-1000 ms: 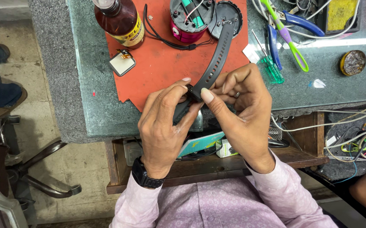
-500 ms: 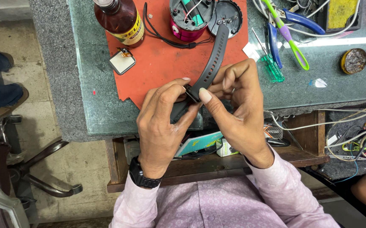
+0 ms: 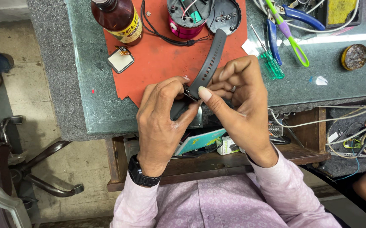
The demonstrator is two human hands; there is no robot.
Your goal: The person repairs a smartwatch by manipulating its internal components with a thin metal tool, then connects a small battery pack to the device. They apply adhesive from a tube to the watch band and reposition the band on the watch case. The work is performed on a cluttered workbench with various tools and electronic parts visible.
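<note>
Both hands meet over the front edge of the green stone bench. My left hand (image 3: 162,122) grips the body of a dark smartwatch, mostly hidden under its fingers. My right hand (image 3: 238,101) pinches the joint where the grey watch strap (image 3: 210,63) meets the body; the strap sticks up and away over the red mat (image 3: 162,59). A small square watch screen (image 3: 120,60) lies loose on the mat to the left. My left wrist wears a black watch (image 3: 143,175).
A brown bottle (image 3: 117,17) and an opened pink round device (image 3: 187,17) with its black cover stand at the mat's far edge. Green screwdriver (image 3: 269,63), blue pliers and green tweezers lie to the right, beside a round tin (image 3: 354,57). An open drawer holds cables below. Chair at left.
The hands and watch shifted slightly toward me and left; the strap tilted a little. The grip is unchanged.
</note>
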